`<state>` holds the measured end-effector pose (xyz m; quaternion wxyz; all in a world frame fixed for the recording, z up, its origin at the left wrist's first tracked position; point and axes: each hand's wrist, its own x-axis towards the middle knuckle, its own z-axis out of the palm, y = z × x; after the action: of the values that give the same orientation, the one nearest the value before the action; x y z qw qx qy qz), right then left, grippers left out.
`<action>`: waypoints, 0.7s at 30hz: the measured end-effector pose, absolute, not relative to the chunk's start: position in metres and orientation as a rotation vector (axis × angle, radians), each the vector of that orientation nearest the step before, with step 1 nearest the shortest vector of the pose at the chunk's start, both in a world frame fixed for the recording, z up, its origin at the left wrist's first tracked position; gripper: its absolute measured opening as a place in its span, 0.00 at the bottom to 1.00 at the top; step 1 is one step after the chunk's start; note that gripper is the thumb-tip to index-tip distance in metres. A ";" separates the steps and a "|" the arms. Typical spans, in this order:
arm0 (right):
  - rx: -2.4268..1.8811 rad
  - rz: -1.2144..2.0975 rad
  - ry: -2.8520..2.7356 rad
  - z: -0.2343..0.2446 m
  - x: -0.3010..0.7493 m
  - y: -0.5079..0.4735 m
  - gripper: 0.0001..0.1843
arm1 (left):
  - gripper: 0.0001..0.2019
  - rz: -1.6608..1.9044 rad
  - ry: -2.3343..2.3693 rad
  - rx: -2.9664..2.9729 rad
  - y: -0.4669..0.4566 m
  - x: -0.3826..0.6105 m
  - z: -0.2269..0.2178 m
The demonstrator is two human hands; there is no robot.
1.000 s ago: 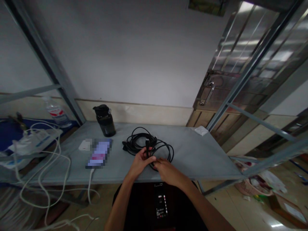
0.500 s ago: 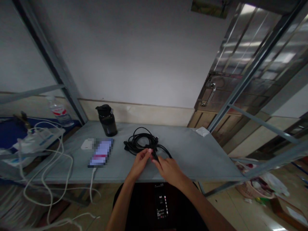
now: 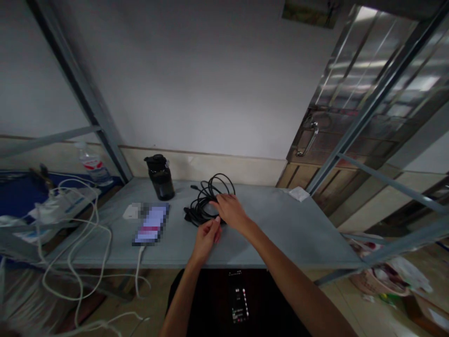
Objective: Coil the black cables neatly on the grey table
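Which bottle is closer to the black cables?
The dark bottle with the black lid, standing on the grey table left of the black cables. The other, a clear bottle with a red-and-white label, is farther left, past the metal post.

On desk (image 3: 273, 234), middle: cable coil (image 3: 200, 211). Left of coil: phone (image 3: 153, 224); behind phone: flask (image 3: 161, 180). Farther left, off desk: power strip (image 3: 66, 206), water bottle (image 3: 95, 166) behind. Right, beyond desk: door (image 3: 336, 126).
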<state>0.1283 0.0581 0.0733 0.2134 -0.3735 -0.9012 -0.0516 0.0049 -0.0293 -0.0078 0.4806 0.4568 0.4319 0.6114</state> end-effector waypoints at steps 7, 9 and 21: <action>-0.754 0.076 -2.810 0.014 0.116 0.070 0.09 | 0.35 1.494 1.048 0.964 -0.030 0.004 -0.009; -0.776 0.052 -2.801 0.005 0.121 0.071 0.09 | 0.34 1.468 1.046 0.950 -0.031 0.004 -0.008; -0.773 -0.168 -2.697 -0.017 0.203 0.056 0.26 | 0.32 1.461 1.081 1.013 -0.031 0.005 -0.005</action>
<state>0.2034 0.0563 -0.0169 0.1647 -0.2712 -0.9465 -0.0591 0.0048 -0.0313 -0.0053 0.5058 0.4200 0.4480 0.6058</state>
